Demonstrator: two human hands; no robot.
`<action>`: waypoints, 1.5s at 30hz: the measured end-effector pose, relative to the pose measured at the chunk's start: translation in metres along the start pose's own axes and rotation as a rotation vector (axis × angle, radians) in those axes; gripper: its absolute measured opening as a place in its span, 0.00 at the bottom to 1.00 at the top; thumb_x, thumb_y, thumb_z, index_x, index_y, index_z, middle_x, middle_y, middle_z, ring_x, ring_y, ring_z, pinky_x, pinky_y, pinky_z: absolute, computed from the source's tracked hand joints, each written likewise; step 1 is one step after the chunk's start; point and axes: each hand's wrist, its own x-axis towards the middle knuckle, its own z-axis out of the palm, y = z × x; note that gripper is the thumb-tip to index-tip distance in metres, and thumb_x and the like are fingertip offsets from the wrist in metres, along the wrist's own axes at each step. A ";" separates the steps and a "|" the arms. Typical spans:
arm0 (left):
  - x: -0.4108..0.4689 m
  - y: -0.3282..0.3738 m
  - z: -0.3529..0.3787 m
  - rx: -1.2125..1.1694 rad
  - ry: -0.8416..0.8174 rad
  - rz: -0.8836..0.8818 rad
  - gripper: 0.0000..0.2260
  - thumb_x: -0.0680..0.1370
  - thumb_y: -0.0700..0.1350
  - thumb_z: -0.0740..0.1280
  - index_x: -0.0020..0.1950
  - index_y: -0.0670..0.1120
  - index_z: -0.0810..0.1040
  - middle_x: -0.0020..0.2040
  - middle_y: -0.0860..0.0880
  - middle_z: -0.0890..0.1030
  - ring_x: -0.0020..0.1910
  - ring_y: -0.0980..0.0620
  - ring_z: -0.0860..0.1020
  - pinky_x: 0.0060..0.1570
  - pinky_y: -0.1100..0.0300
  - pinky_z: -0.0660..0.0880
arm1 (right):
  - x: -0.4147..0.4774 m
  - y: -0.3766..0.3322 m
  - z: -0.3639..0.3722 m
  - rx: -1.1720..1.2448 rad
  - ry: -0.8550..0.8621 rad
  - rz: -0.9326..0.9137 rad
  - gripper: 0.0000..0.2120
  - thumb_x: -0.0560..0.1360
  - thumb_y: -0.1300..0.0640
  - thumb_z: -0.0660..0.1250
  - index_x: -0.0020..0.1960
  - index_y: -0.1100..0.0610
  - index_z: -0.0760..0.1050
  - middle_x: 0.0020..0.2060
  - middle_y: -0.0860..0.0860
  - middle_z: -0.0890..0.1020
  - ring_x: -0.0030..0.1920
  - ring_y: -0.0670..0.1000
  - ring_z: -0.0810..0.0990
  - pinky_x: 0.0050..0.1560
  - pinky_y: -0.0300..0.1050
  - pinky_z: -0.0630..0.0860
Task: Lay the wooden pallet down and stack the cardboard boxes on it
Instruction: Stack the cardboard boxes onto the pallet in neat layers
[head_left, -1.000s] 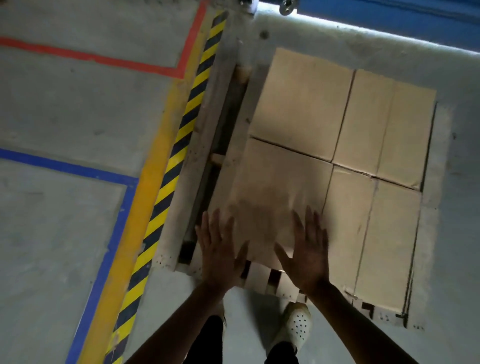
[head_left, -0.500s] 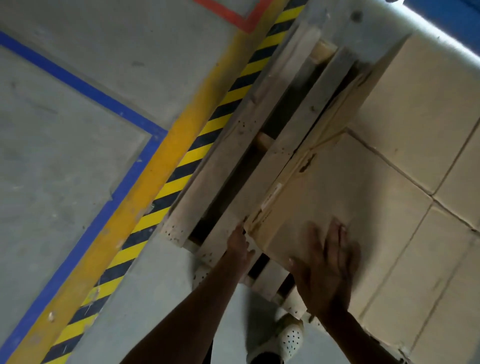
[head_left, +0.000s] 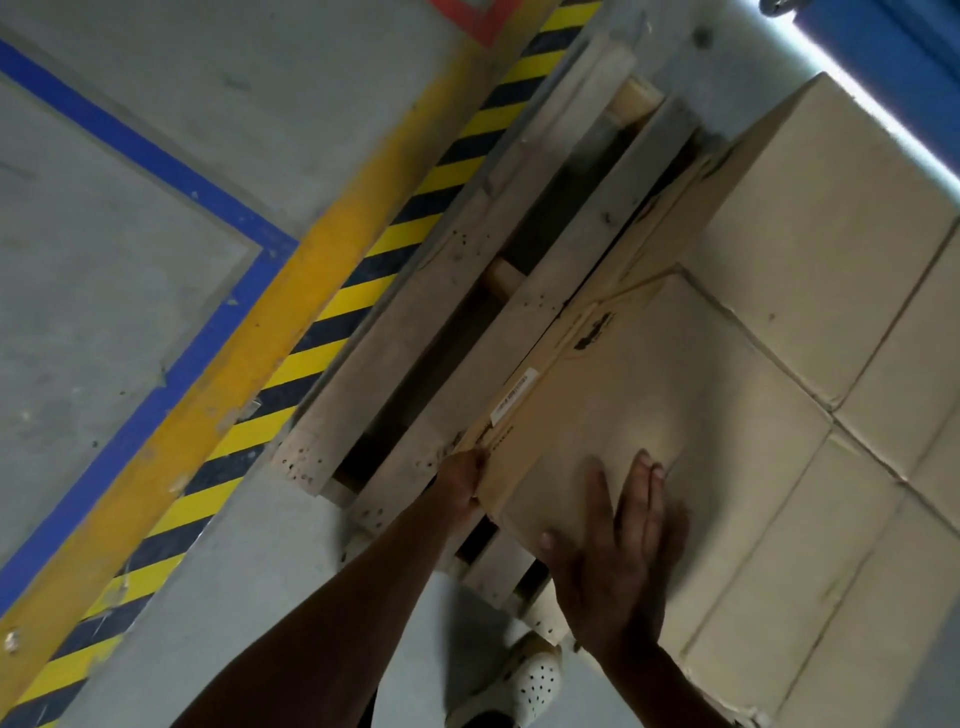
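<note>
The wooden pallet (head_left: 457, 322) lies flat on the concrete floor, its bare slats showing on the left side. Several tan cardboard boxes cover the rest of it. The near-left box (head_left: 644, 395) carries a white label on its left side. My left hand (head_left: 462, 480) is curled around that box's near-left corner. My right hand (head_left: 618, 551) rests flat on its top near the front edge, fingers apart. Other boxes (head_left: 831, 244) sit tight against it on the far and right sides.
A yellow-and-black hazard stripe (head_left: 291, 364) and a blue floor line (head_left: 156, 395) run along the pallet's left. A blue wall (head_left: 904, 57) stands behind the boxes. My white perforated shoe (head_left: 530, 686) is on the floor just in front of the pallet.
The view has swung and leaned in toward the pallet's left side. My left hand slid off the box top to its left corner; my right hand stayed flat on top.
</note>
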 end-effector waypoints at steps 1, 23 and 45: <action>-0.001 0.001 -0.002 0.056 0.005 -0.002 0.13 0.85 0.45 0.55 0.62 0.44 0.76 0.53 0.40 0.83 0.51 0.43 0.83 0.51 0.44 0.81 | -0.001 -0.001 -0.001 0.006 -0.013 0.000 0.38 0.78 0.30 0.48 0.78 0.54 0.63 0.78 0.65 0.57 0.78 0.66 0.57 0.73 0.70 0.55; -0.090 0.063 0.109 1.034 -0.137 0.664 0.31 0.75 0.48 0.70 0.74 0.47 0.62 0.60 0.47 0.76 0.53 0.52 0.79 0.50 0.51 0.80 | 0.007 0.027 -0.032 0.190 -0.277 -0.121 0.58 0.57 0.39 0.81 0.80 0.43 0.57 0.78 0.56 0.62 0.77 0.61 0.62 0.64 0.64 0.74; -0.030 0.170 0.202 0.773 -0.068 0.894 0.26 0.84 0.55 0.56 0.80 0.49 0.57 0.80 0.51 0.56 0.79 0.51 0.55 0.72 0.54 0.57 | 0.143 0.124 -0.064 0.243 0.122 0.243 0.42 0.71 0.28 0.51 0.80 0.46 0.54 0.81 0.55 0.51 0.80 0.61 0.49 0.74 0.70 0.50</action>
